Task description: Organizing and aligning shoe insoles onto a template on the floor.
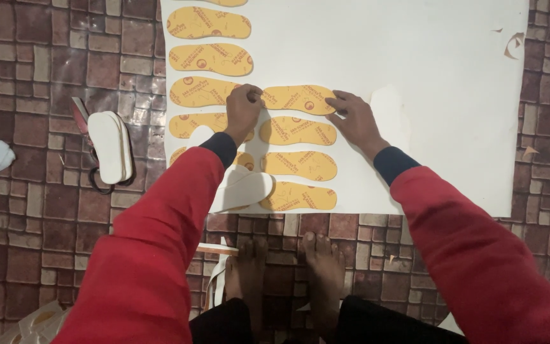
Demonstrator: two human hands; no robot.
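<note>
From the head camera, a person in red sleeves bends over a big white sheet [453, 95] that is spread on a floor of brown stone-pattern tiles [33, 210]. Both hands press one yellow insole [298, 99], which lies flat on the sheet at the top of the second column. The left hand [243, 111] rests on its left end, the fingers curled down on the edge; the right hand [354, 121] rests on its right end, the fingers spread flat and the fingertips touching the tip. Neither hand closes around the insole; it lies between them, under the fingertips only. Below it three more yellow insoles [298, 163] lie in the same column, close but apart, and another column of yellow insoles [210, 58] stands just to the left. A white cut-out sole [246, 189] lies beside the left forearm. On the tiles at left, a stack of white soles [111, 148] rests on scissors [100, 185]. The bare feet [323, 271] stand near the sheet's lower edge.
</note>
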